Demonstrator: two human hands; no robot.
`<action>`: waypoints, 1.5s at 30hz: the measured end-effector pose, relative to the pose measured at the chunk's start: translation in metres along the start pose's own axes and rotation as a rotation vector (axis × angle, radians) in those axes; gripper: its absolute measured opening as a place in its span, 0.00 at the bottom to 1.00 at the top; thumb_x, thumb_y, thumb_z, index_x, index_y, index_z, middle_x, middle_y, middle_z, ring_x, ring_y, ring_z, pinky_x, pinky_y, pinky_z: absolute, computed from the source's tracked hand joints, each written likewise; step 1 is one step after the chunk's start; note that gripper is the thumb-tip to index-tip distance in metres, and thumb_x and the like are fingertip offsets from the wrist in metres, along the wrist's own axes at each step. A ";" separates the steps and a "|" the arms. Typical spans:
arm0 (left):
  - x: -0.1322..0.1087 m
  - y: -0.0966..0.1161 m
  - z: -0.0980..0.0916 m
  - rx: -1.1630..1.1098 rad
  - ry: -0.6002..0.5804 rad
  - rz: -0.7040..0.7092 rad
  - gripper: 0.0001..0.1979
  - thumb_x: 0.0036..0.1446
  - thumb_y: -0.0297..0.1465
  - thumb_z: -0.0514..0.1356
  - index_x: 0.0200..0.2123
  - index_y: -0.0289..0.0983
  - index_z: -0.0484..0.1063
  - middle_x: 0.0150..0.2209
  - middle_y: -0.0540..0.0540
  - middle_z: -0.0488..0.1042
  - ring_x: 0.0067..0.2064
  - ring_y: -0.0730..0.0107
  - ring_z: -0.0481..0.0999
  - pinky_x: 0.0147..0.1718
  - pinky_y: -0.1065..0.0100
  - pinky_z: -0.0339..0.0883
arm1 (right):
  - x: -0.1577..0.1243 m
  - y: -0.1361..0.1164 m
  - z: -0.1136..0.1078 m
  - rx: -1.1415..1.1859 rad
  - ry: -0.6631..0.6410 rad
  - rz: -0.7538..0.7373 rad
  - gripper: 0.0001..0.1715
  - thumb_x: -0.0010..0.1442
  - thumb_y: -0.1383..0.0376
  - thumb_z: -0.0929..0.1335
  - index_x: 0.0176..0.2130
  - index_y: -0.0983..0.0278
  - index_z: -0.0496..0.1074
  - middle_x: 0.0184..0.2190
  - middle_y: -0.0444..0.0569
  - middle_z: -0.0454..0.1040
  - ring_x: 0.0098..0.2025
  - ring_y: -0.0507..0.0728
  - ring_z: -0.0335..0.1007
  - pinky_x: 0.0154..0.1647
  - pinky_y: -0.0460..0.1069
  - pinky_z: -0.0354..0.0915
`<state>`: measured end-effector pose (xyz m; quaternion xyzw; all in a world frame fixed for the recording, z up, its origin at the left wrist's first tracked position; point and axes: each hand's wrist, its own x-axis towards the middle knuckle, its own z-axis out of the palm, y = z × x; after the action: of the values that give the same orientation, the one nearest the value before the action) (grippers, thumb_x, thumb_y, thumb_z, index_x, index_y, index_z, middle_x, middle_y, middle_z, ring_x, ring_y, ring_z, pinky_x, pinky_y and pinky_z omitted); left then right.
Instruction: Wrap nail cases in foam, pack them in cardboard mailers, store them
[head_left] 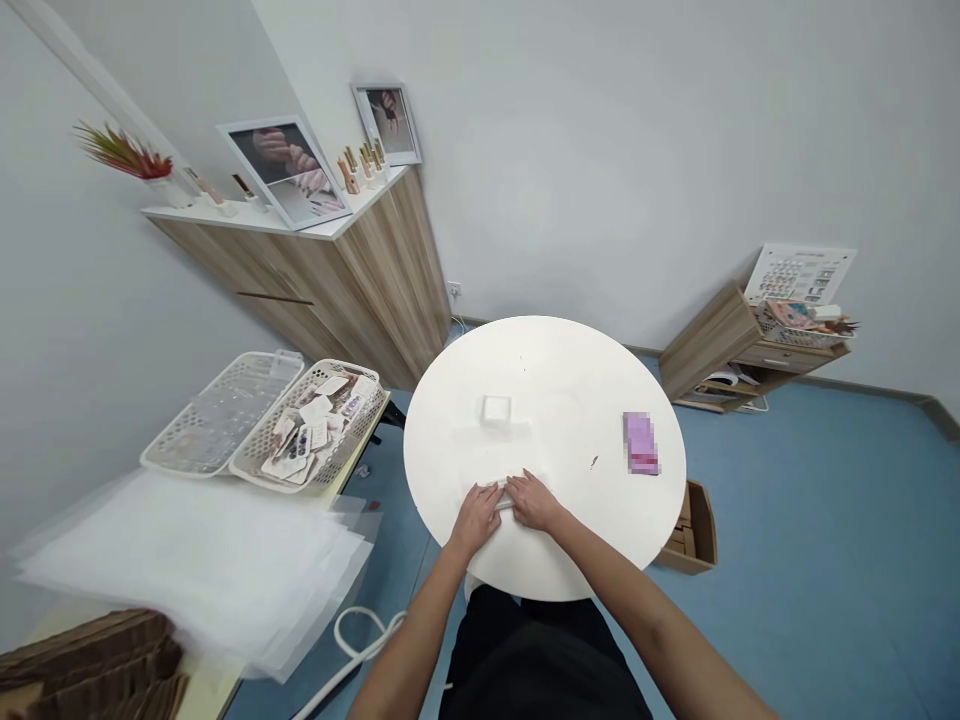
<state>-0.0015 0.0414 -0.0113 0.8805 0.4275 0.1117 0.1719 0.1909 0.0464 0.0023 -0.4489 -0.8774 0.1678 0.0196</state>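
Observation:
My left hand point(476, 518) and my right hand point(534, 502) meet at the near edge of a round white table point(585, 375). Between them they grip a narrow whitish item point(501, 497), and my fingers hide most of it. Farther across the tabletop, a small square white box point(496, 409) sits beyond my hands. A pink packet point(641, 443), pixelated in the picture, lies toward the right edge. A tiny brown scrap point(593, 461) rests between that packet and my right hand.
To the left, a perforated white basket point(307, 435) holds cards and packets, beside a stack of translucent sheets point(187, 560) and folded cardboard point(90, 660). A cardboard box point(694, 530) stands past the table's right edge. A white cable point(360, 640) lies on the blue floor.

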 end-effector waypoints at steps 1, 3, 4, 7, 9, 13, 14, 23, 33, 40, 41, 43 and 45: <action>-0.001 0.002 -0.001 -0.021 -0.006 0.006 0.25 0.55 0.23 0.54 0.57 0.39 0.65 0.56 0.41 0.72 0.53 0.58 0.72 0.59 0.49 0.58 | -0.003 -0.002 -0.002 -0.003 0.008 0.003 0.21 0.57 0.71 0.64 0.51 0.70 0.68 0.55 0.61 0.70 0.58 0.62 0.64 0.64 0.60 0.51; -0.005 0.007 -0.003 -0.065 -0.013 0.006 0.25 0.55 0.23 0.54 0.57 0.40 0.64 0.52 0.43 0.74 0.51 0.59 0.74 0.59 0.49 0.58 | -0.009 -0.006 -0.005 -0.009 0.036 0.014 0.17 0.59 0.72 0.63 0.49 0.67 0.69 0.52 0.58 0.71 0.55 0.61 0.64 0.61 0.59 0.54; -0.007 0.010 -0.004 -0.089 -0.011 -0.003 0.24 0.55 0.24 0.54 0.56 0.41 0.64 0.50 0.43 0.75 0.50 0.60 0.74 0.59 0.49 0.58 | -0.012 -0.009 -0.007 -0.014 0.049 0.025 0.15 0.60 0.72 0.62 0.47 0.66 0.70 0.50 0.57 0.72 0.53 0.61 0.65 0.58 0.58 0.56; -0.010 0.014 -0.010 -0.178 0.005 -0.064 0.20 0.57 0.25 0.53 0.53 0.41 0.65 0.49 0.44 0.73 0.47 0.62 0.75 0.54 0.54 0.66 | -0.017 -0.013 -0.012 -0.031 0.068 0.071 0.13 0.62 0.72 0.61 0.43 0.64 0.71 0.45 0.55 0.71 0.48 0.61 0.65 0.50 0.56 0.59; -0.008 0.013 -0.016 -0.245 -0.004 -0.106 0.17 0.58 0.27 0.53 0.51 0.41 0.67 0.49 0.44 0.71 0.45 0.63 0.76 0.48 0.59 0.70 | -0.016 -0.013 -0.016 -0.018 0.071 0.095 0.13 0.62 0.72 0.61 0.43 0.63 0.70 0.43 0.54 0.71 0.46 0.61 0.64 0.49 0.55 0.58; 0.003 0.001 -0.024 -0.277 0.006 -0.148 0.14 0.62 0.31 0.52 0.51 0.43 0.67 0.45 0.47 0.74 0.47 0.64 0.75 0.58 0.54 0.60 | -0.002 -0.006 -0.024 0.062 0.084 0.134 0.14 0.61 0.73 0.61 0.45 0.61 0.68 0.40 0.49 0.73 0.44 0.59 0.65 0.52 0.55 0.54; 0.006 -0.002 -0.024 -0.274 0.015 -0.173 0.14 0.63 0.31 0.52 0.51 0.43 0.66 0.45 0.49 0.75 0.48 0.65 0.74 0.61 0.52 0.55 | 0.002 -0.004 -0.025 0.084 0.078 0.154 0.14 0.61 0.73 0.62 0.45 0.61 0.68 0.39 0.48 0.74 0.43 0.58 0.65 0.53 0.55 0.53; 0.032 -0.024 -0.002 -0.194 0.087 -0.426 0.11 0.62 0.37 0.56 0.45 0.42 0.73 0.42 0.46 0.75 0.47 0.59 0.71 0.50 0.55 0.62 | 0.032 0.020 -0.010 0.153 0.042 0.396 0.14 0.61 0.64 0.66 0.48 0.59 0.72 0.47 0.52 0.71 0.50 0.62 0.62 0.50 0.55 0.57; 0.034 -0.007 0.003 0.064 0.150 -0.414 0.16 0.61 0.29 0.54 0.53 0.39 0.67 0.52 0.39 0.69 0.55 0.53 0.66 0.59 0.46 0.51 | 0.028 0.018 0.018 0.078 0.253 0.376 0.18 0.61 0.63 0.66 0.52 0.59 0.67 0.50 0.55 0.68 0.54 0.65 0.59 0.56 0.61 0.55; -0.002 0.025 0.023 0.138 0.087 -0.129 0.26 0.62 0.29 0.51 0.64 0.40 0.57 0.67 0.40 0.55 0.66 0.54 0.56 0.63 0.46 0.47 | -0.017 0.026 0.046 0.115 0.453 0.929 0.22 0.60 0.53 0.64 0.49 0.64 0.65 0.44 0.63 0.67 0.47 0.71 0.63 0.41 0.60 0.62; -0.007 0.028 0.027 0.154 0.092 -0.151 0.28 0.62 0.30 0.52 0.65 0.41 0.53 0.68 0.40 0.52 0.67 0.53 0.54 0.63 0.45 0.47 | -0.022 0.027 0.049 0.113 0.438 0.957 0.21 0.60 0.53 0.65 0.47 0.64 0.67 0.42 0.63 0.68 0.46 0.71 0.64 0.40 0.61 0.62; -0.014 0.033 0.033 0.183 0.110 -0.192 0.32 0.62 0.31 0.51 0.68 0.43 0.47 0.70 0.40 0.48 0.68 0.52 0.51 0.63 0.42 0.46 | -0.025 0.029 0.052 0.131 0.370 0.982 0.16 0.59 0.54 0.65 0.41 0.63 0.68 0.40 0.63 0.68 0.45 0.72 0.65 0.40 0.61 0.62; -0.017 0.034 0.035 0.201 0.116 -0.207 0.33 0.62 0.30 0.52 0.69 0.44 0.44 0.70 0.40 0.47 0.69 0.51 0.49 0.63 0.38 0.44 | -0.022 0.029 0.049 0.178 0.275 1.013 0.11 0.58 0.57 0.65 0.36 0.63 0.70 0.39 0.63 0.69 0.45 0.71 0.66 0.39 0.60 0.62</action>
<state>0.0250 0.0013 -0.0307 0.8367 0.5340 0.1004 0.0684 0.2174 0.0311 -0.0499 -0.8308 -0.5226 0.1694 0.0891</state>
